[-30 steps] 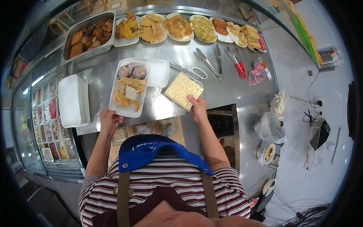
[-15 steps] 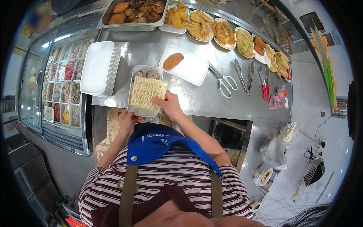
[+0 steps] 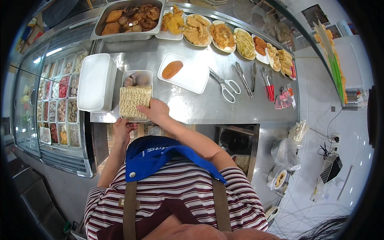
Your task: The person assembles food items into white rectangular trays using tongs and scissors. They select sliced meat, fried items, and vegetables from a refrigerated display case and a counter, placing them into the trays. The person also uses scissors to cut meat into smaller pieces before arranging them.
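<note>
Noodles: a dry, pale instant noodle block [image 3: 135,102] that a second ago lay out on the steel worktop [image 3: 200,106] now sits on the white food tray [image 3: 143,76], covering its near half. The right hand [image 3: 154,111] grips the block's near right corner; the left hand [image 3: 123,129] holds the tray's near rim from below the worktop edge, so the tray overhangs slightly. A stack of white trays [image 3: 95,82] crowds the left side. Open steel lies to the right, before the plate with a fried piece [image 3: 188,75] and scissors [image 3: 225,85].
</note>
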{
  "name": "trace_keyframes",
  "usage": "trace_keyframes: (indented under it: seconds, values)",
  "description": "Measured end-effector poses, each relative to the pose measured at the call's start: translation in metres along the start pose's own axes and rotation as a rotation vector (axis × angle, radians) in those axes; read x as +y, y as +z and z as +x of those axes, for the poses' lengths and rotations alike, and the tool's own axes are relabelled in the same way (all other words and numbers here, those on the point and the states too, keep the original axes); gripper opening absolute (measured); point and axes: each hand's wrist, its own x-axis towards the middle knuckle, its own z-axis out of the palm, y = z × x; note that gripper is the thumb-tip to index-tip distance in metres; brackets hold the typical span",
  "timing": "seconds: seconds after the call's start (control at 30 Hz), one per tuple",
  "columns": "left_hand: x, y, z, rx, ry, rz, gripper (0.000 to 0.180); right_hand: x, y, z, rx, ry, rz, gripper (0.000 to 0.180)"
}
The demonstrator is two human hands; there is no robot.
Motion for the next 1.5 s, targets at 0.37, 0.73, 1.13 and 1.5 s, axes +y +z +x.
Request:
trace_keyframes:
  seconds: [0.37, 0.73, 1.13, 1.5]
  values:
    - [0.008, 0.025, 0.029, -0.056, -0.006, -0.048, 0.016, 0.022, -0.009, 0.017, 0.229, 0.057, 0.148, 0.051]
    - [0.003, 0.024, 0.026, -0.137, 0.084, -0.179, 0.048, 0.168, -0.13, 0.049, 0.654, 0.543, -0.183, 0.035]
    - [-0.004, 0.034, 0.01, -0.045, 0.03, -0.217, 0.051, 0.183, -0.142, -0.015, 0.937, 0.131, -0.151, 0.019]
    - [-0.073, 0.202, -0.074, -0.216, 0.241, 0.375, 0.013, 0.293, -0.233, -0.004, 0.502, -0.224, -0.532, 0.017]
